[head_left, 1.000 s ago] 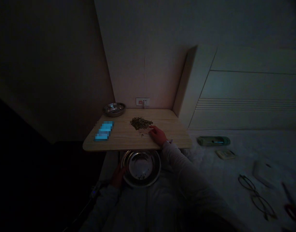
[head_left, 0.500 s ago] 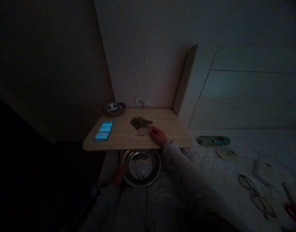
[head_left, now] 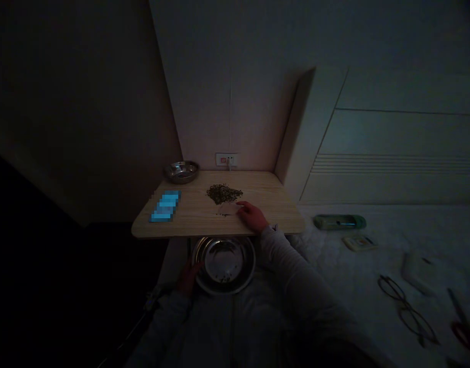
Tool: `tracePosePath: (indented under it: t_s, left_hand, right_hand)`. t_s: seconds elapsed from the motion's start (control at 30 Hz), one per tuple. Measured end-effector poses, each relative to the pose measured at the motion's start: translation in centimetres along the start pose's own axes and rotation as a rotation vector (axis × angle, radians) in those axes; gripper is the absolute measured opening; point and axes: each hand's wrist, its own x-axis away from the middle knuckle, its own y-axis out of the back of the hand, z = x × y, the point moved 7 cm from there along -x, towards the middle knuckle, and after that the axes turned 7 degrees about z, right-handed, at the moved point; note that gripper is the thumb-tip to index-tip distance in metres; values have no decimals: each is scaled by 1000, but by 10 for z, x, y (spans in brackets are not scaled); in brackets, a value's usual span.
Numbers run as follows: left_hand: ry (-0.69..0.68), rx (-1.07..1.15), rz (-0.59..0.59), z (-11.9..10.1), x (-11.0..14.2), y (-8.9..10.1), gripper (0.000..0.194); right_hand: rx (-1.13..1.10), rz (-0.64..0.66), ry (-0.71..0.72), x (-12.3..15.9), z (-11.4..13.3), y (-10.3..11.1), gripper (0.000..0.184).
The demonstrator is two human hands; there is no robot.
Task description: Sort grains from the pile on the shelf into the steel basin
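Observation:
A pile of small dark greenish grains (head_left: pixel 223 193) lies on the pale wooden table (head_left: pixel 192 225). My right hand (head_left: pixel 252 216) is closed on the right end of a thin, pale, see-through card (head_left: pixel 228 208), which rests on the table just in front of the pile. A few stray grains lie along its near edge. Below the table's front edge, my left hand (head_left: pixel 188 277) grips the left rim of a wide steel basin (head_left: pixel 224 259). Some grains sit in the bottom of the basin, on its near side. Most of my left fingers are in shadow.
A smaller steel bowl (head_left: pixel 182 173) stands at the table's back left, with a lit phone (head_left: pixel 165 206) in front of it. A socket (head_left: pixel 226 160) is on the wall. On the bed lie a green case (head_left: pixel 339 222), glasses (head_left: pixel 406 309) and red-handled scissors (head_left: pixel 465 329).
My right hand and the pale card have shifted very slightly to the right. The left hand and the basin stay nearly where they were.

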Motion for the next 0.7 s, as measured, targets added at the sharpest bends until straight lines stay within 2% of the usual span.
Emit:
tracePosePath:
  t_s: [0.2,0.37,0.47,0.7]
  left_hand:
    - [-29,25,-1,-5,4,-4,29]
    - [-41,25,18,-2,1,-4,38]
    - [-12,-1,-17,2,1,0,41]
    - [18,-26,11,-4,3,-2,32]
  right_hand:
    - [-45,35,11,2,5,-1,31]
    - [-71,40,-1,2,4,-1,32]
    - [-71,36,10,1,3,-1,31]
    - [-140,69,-5,1,0,-4,29]
